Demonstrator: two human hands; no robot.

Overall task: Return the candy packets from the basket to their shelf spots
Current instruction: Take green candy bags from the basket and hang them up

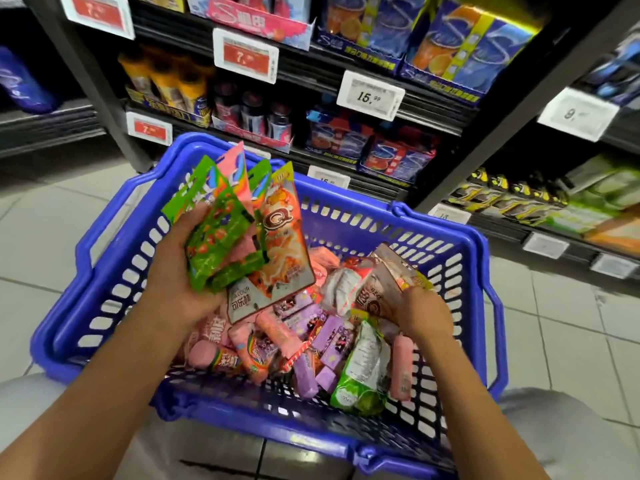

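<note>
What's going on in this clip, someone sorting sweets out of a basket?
A person is crouched over a blue basket full of candy, in front of store shelves. The left hand holds a fanned bunch of packets, green, pink and orange, lifted above the basket. The right hand is down in the pile, gripping another packet. Many pink, purple and green sweets are in the basket; nothing is being shelved at this moment.

Shop aisle: stocked shelves (377,81), price tags (370,95) on edges, blue shopping basket (346,216), tiled floor (571,323).

One blue basket (104,296); two hands; six price tags on the shelves at twelve o'clock; candy packets too heaped to count.
</note>
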